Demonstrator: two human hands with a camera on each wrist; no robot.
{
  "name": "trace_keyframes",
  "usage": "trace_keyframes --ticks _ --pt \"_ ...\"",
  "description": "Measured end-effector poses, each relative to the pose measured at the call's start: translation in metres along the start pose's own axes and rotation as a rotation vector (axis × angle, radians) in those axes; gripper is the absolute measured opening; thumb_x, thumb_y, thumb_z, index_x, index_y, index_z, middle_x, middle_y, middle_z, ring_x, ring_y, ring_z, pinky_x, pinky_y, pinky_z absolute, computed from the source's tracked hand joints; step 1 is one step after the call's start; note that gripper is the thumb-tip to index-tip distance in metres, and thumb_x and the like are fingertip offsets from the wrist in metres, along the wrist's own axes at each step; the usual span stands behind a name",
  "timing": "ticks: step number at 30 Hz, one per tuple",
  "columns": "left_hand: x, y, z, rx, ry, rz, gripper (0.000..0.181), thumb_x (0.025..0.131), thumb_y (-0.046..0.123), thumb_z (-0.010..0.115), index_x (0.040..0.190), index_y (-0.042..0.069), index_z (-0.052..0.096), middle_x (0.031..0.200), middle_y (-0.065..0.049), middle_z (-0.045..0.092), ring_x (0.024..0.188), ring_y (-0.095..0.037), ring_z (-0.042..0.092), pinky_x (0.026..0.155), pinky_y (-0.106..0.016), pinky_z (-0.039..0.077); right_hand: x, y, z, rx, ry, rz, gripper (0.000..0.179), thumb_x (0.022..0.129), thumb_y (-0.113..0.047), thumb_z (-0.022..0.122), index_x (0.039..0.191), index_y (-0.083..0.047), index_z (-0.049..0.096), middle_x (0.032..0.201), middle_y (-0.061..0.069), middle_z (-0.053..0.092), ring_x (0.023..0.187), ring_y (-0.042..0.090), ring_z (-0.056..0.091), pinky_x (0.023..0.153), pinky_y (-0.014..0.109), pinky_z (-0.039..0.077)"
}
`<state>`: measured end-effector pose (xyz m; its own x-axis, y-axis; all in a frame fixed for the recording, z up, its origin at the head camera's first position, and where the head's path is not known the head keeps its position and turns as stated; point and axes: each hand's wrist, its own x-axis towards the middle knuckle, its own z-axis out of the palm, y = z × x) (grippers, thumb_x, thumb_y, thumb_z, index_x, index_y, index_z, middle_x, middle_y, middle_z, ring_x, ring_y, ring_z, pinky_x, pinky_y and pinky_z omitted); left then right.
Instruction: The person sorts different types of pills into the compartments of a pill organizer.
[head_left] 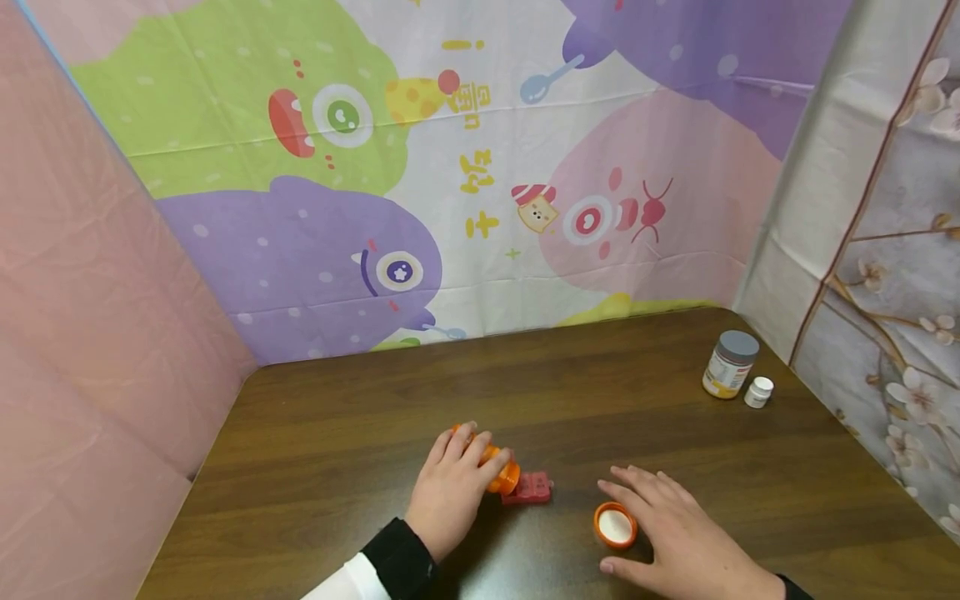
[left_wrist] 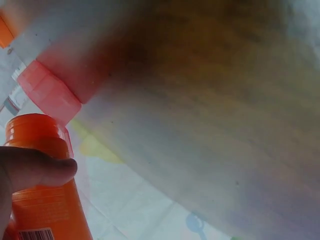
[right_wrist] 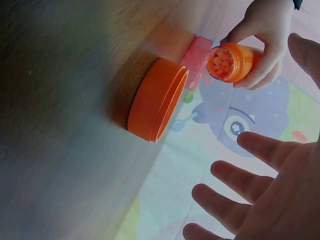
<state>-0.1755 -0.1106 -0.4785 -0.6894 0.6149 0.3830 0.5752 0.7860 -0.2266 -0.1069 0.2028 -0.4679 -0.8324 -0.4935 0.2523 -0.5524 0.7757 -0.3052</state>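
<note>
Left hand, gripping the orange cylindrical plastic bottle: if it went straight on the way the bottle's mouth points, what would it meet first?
Probably the red rectangular plastic box, just past the mouth of the orange bottle; depth is unclear, they may already touch.

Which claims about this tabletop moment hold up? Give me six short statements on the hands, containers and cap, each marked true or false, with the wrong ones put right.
1. The left hand holds the orange bottle. True.
2. The orange cap lies on the table, its white inside facing up. True.
3. The right hand grips the orange cap. False: the right hand is spread beside it.
4. The orange bottle's mouth is covered. False: it is uncovered, and small round pieces show inside.
5. The grey-lidded jar stands next to the small white bottle. True.
6. In the head view, the red case lies right of the orange cap. False: the red case lies left of it.
</note>
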Motion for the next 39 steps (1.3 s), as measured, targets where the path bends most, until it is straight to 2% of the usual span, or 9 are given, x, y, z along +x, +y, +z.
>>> trace_keyframes --ticks 29,39 --pt "0.0023 0.0006 -0.0043 -0.002 -0.049 0.001 0.051 0.082 0.012 0.079 0.128 0.031 0.065 0.132 -0.002 0.058 0.132 -0.028 0.042 0.112 -0.047 0.031 -0.0002 0.0014 -0.0009 0.012 -0.012 0.008 0.078 0.082 -0.064 0.069 0.142 -0.019 0.052 0.147 0.004 0.048 0.133 0.029 0.046 0.106 0.058 0.033" --pt "0.0018 0.0002 -0.0038 -0.01 -0.023 -0.011 0.051 0.081 0.009 0.078 0.126 0.03 0.065 0.131 -0.003 0.058 0.131 -0.028 0.043 0.111 -0.048 0.033 0.0003 0.002 -0.0022 0.039 -0.04 0.026 0.079 0.082 -0.066 0.068 0.142 -0.017 0.052 0.147 0.004 0.047 0.133 0.032 0.046 0.106 0.06 0.032"
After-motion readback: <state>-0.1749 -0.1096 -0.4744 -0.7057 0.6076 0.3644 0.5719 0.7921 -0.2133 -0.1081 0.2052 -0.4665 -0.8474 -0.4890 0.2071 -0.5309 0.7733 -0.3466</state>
